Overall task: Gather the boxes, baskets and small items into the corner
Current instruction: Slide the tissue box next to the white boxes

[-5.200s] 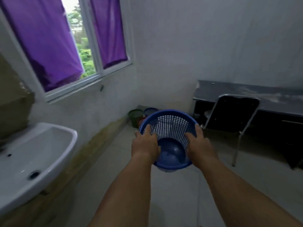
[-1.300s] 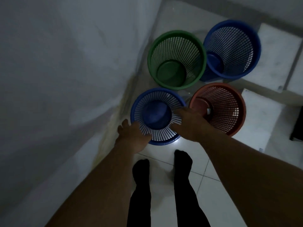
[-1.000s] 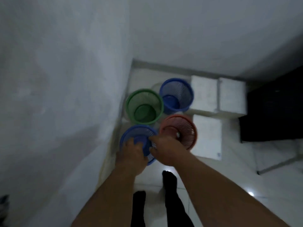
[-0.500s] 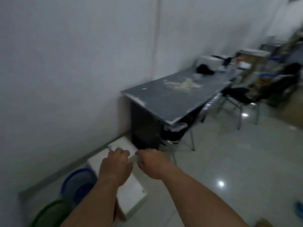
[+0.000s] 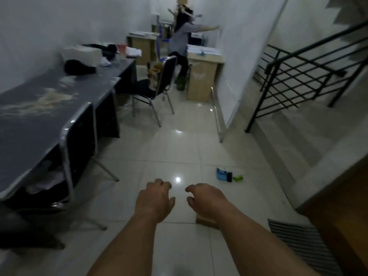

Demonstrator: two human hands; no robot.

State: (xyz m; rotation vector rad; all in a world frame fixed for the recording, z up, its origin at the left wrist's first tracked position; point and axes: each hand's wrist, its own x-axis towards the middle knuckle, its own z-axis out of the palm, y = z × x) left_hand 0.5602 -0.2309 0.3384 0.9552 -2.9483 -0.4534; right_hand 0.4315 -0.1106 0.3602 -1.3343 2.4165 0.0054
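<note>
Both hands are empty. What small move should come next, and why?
Probably reach the right hand down and forward toward the small items on the floor ahead to the right. It and the left hand hold nothing, and those items lie loose in the open, not gathered.

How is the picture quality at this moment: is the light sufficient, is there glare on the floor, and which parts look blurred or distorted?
Head view: dim overall; the glossy floor shows small glare spots, one just beyond the left hand and right hand. Head view: the far person is motion-blurred, and the railing tilts from wide-angle distortion.
</note>
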